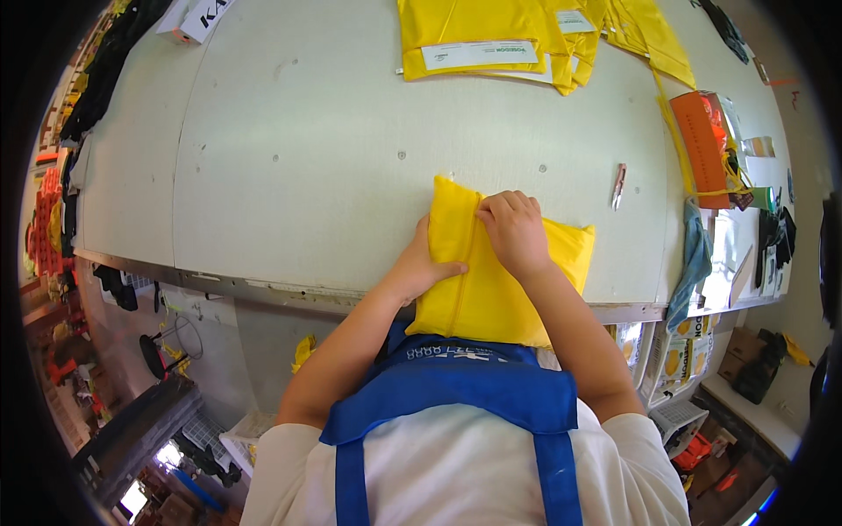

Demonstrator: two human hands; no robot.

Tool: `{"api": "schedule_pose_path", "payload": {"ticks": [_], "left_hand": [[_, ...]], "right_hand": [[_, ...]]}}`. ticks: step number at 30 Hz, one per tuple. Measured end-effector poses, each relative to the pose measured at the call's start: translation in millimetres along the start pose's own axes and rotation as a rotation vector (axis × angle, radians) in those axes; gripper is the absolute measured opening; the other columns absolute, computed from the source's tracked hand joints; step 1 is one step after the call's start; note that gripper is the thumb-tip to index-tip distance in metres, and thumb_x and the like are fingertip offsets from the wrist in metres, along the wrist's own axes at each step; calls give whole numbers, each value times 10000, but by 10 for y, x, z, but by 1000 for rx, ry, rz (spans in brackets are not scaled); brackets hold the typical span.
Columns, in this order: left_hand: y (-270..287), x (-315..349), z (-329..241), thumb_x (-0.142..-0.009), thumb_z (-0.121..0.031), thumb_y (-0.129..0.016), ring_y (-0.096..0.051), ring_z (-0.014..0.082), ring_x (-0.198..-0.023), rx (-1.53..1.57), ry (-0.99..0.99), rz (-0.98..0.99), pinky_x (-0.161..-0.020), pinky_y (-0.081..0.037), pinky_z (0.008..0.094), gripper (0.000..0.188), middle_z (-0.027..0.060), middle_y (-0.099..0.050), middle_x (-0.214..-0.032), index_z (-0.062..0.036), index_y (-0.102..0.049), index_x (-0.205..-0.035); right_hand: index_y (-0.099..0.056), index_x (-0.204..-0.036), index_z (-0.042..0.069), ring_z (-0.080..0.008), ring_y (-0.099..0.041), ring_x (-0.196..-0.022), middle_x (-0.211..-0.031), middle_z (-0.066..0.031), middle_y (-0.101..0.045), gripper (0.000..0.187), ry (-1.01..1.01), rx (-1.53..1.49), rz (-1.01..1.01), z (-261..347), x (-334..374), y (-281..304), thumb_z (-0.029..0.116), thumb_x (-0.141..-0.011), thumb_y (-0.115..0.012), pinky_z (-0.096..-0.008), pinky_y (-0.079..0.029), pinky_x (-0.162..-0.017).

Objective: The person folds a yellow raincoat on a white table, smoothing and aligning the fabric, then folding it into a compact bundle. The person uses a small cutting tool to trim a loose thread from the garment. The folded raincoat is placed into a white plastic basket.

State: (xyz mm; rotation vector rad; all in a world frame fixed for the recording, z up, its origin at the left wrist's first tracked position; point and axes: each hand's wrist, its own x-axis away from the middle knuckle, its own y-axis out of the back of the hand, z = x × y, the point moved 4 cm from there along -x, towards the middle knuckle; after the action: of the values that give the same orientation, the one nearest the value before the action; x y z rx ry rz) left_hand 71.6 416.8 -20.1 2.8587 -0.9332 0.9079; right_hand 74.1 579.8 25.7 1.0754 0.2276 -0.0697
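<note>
The yellow folded fabric (500,280) lies at the near edge of the pale worktable (289,158), overhanging it slightly, with wide bare surface beyond. The left hand (421,263) grips its left side, thumb on top; the right hand (513,230) presses flat, fingers curled along a central fold ridge.

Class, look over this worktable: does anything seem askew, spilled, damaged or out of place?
Nothing is spilled or visibly damaged. One oddity: the yellow fabric piece under the left hand and right hand hangs over the table's near edge, lying slightly askew.
</note>
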Motion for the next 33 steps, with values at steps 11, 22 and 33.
{"api": "schedule_pose_path", "payload": {"ticks": [11,22,33], "left_hand": [[-1490,503,-1205,-894,-586,-442,-375,286,-1292,-277,-411,846,-1014,-365,380,824,183,-347,-1426,-15,-217,-1443],[-2846,1106,328,-879,-252,-614,-474,247,-1208,-785,1,1639,-959,-445,357,568,163,-386,-1382,-70,-388,-1367],[-3294,504,1094,-891,-153,-586,-545,152,-1037,-823,328,893,-914,-439,291,460,101,-510,-1281,-51,-444,-1317]], "right_hand": [[-99,-1443,38,-281,-484,-1172,-1296,-196,-439,893,-827,-1185,-453,574,1614,1869,376,-841,-665,-370,-402,-970],[-464,-1185,-48,-202,-633,-857,-1028,-137,-606,410,-1389,-1034,-1424,517,5150,1680,15,-798,-582,-314,-526,-760],[-447,-1199,19,-206,-623,-858,-1026,-111,-601,404,-1371,-1273,-1309,-2524,6435,715,81,-837,-618,-337,-538,-726]]}}
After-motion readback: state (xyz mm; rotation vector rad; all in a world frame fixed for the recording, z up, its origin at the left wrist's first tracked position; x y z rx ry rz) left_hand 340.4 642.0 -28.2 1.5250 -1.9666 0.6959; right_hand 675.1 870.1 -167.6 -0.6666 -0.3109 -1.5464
